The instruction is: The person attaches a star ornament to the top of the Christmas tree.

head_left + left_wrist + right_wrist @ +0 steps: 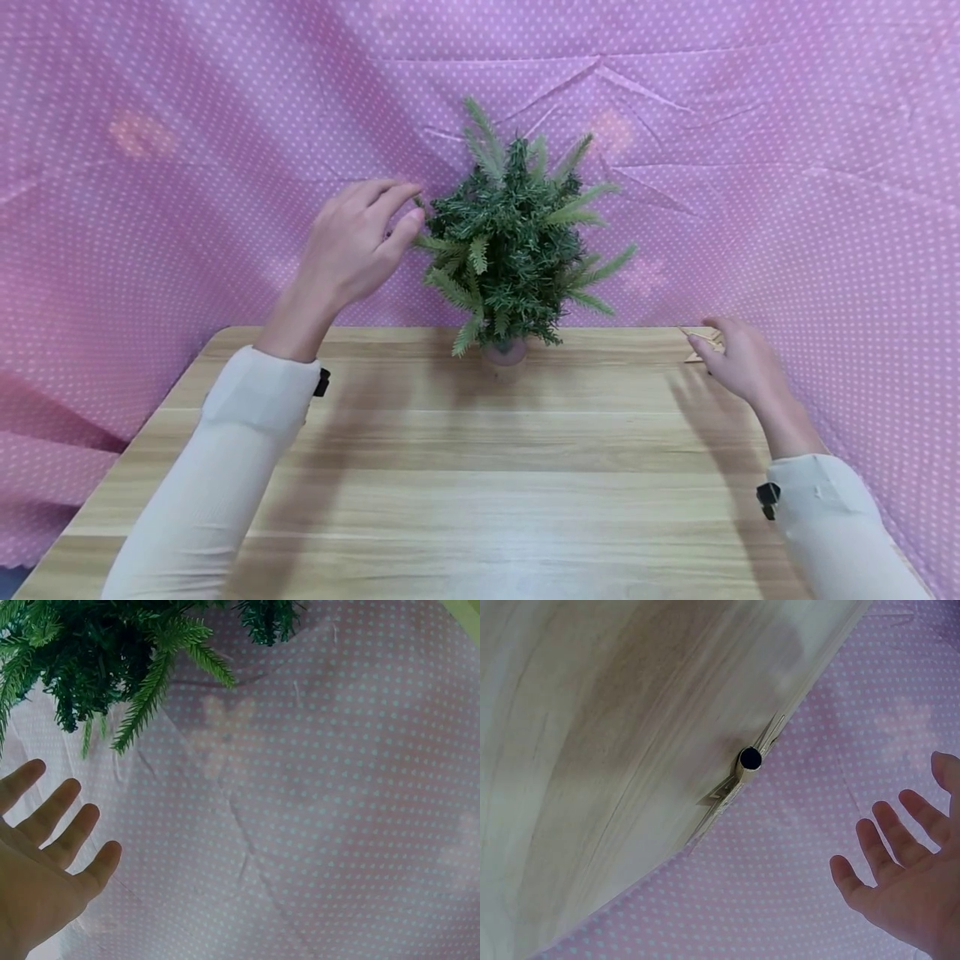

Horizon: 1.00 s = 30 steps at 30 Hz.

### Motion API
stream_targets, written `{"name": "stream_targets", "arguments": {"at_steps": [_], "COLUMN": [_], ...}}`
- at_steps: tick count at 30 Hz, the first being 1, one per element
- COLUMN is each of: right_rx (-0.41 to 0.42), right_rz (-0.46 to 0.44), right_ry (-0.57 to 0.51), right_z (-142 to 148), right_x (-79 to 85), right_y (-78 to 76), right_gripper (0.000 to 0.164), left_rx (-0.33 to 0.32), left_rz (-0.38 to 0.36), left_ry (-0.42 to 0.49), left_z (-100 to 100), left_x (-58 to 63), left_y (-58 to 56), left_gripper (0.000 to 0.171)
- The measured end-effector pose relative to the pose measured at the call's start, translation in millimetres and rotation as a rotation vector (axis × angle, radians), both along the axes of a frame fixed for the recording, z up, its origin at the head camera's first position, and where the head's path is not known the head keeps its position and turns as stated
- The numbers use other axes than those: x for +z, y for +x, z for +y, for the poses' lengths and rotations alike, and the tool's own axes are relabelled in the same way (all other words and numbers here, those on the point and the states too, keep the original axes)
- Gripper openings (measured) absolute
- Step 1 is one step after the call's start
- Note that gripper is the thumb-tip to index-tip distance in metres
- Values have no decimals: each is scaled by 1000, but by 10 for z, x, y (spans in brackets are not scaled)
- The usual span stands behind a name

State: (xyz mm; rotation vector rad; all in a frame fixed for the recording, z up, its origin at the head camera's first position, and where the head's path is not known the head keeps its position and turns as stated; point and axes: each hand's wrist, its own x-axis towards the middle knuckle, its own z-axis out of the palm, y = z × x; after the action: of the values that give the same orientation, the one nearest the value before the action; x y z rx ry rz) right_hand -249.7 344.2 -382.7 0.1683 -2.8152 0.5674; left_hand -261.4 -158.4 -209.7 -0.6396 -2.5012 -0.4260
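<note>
A small artificial Christmas tree [517, 242] stands upright at the middle of the table's far edge, on a pale round base [505, 354]. My left hand [360, 237] is raised at the tree's left side, thumb and forefinger close to the outer branch tips. In the left wrist view its fingers [56, 814] are spread and apart from the branches. Over the far right edge, my right hand [738, 358] reaches with loosely bent, separated fingers. Beside it lies a gold piece [745, 775] with pointed flat parts and a hollow tube, partly hidden by that hand in the head view.
The wooden table [525, 450] carries the tree and the gold piece. A pink dotted cloth [750, 150] hangs right behind the far edge and along both sides. Dark cameras [768, 498] sit on both wrists.
</note>
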Motion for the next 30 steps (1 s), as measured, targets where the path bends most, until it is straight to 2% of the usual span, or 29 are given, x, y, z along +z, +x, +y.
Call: {"name": "stream_targets", "arguments": {"at_steps": [13, 25, 30], "right_rx": [-1, 9, 6], "right_rz": [-25, -29, -32], "right_ry": [-40, -79, -85], "right_z": [105, 198, 222], "right_x": [5, 9, 15], "right_y": [-29, -78, -86], "right_gripper": [57, 56, 55], "left_rx": [-1, -14, -17], "left_rz": [-41, -32, -67], "left_ry": [-30, -31, -77], "left_z": [92, 199, 256], "left_x": [81, 155, 188], "left_y": [-33, -57, -71], "left_gripper": [56, 56, 58]}}
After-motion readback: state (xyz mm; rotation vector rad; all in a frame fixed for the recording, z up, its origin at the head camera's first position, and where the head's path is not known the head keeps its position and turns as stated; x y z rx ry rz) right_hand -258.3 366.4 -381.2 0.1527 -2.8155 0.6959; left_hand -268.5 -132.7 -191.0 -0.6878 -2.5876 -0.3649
